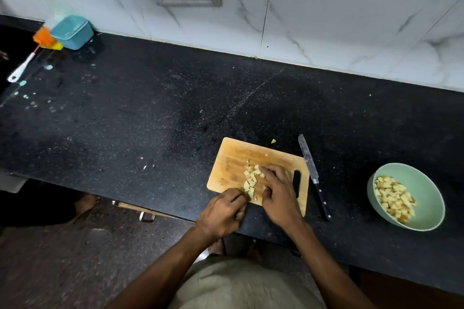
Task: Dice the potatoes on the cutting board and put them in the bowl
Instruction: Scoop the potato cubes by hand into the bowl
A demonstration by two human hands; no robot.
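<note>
Both hands, left (223, 211) and right (278, 193), rest with loose, empty grip around potato cubes (251, 180) on the cutting board (233, 158).

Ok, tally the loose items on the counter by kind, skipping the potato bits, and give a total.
Board: 1
Knife: 1
Bowl: 1
Blue tub: 1
Brush: 1
Total: 5

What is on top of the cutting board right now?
Diced potato pieces lie on the cutting board, between the left hand and right hand. Anything under the hands is hidden.
</note>
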